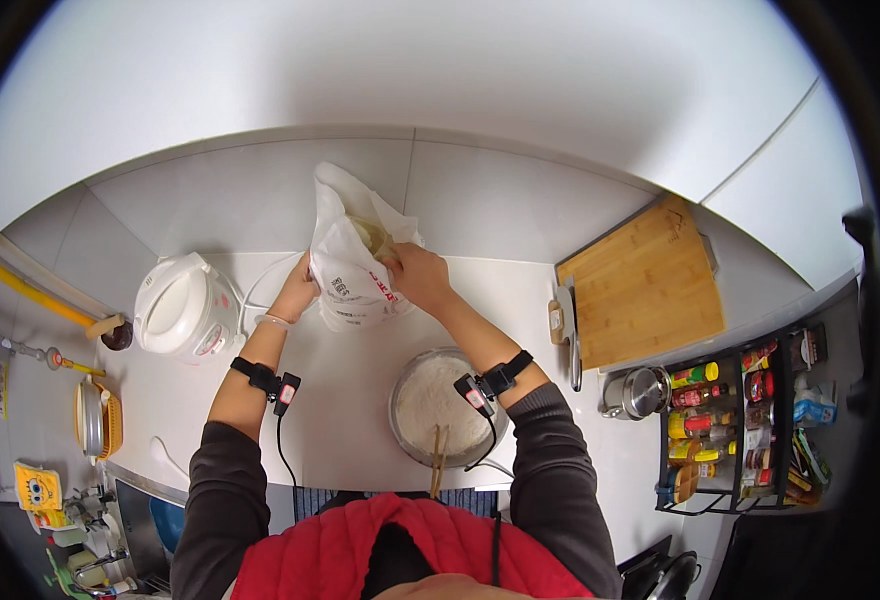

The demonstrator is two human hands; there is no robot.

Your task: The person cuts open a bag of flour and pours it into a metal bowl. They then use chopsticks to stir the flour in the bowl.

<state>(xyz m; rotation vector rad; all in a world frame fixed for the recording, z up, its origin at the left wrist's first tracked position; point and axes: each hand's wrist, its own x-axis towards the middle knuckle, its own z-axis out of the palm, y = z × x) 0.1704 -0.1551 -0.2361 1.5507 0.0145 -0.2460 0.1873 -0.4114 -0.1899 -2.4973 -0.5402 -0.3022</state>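
Note:
A white plastic bag [351, 289] with printed writing stands at the back of the counter, its top gaping. My left hand [296, 291] grips the bag's left side. At the right edge of its mouth, my right hand [419, 276] is closed on the plastic. Something pale yellowish shows inside the opening; what it is I cannot tell. Nearer to me sits a round metal bowl [399, 431] of white, flour-like powder [434, 397]. A pair of wooden chopsticks [438, 457] leans in the bowl, their ends over its near rim.
On the left are a white rice cooker [185, 307] with its cord, a white spoon [166, 456] and a sink [136, 517]. At right, a wooden cutting board [639, 289] leans by a knife [574, 334], a metal pot [627, 394] and a black condiment rack [736, 502].

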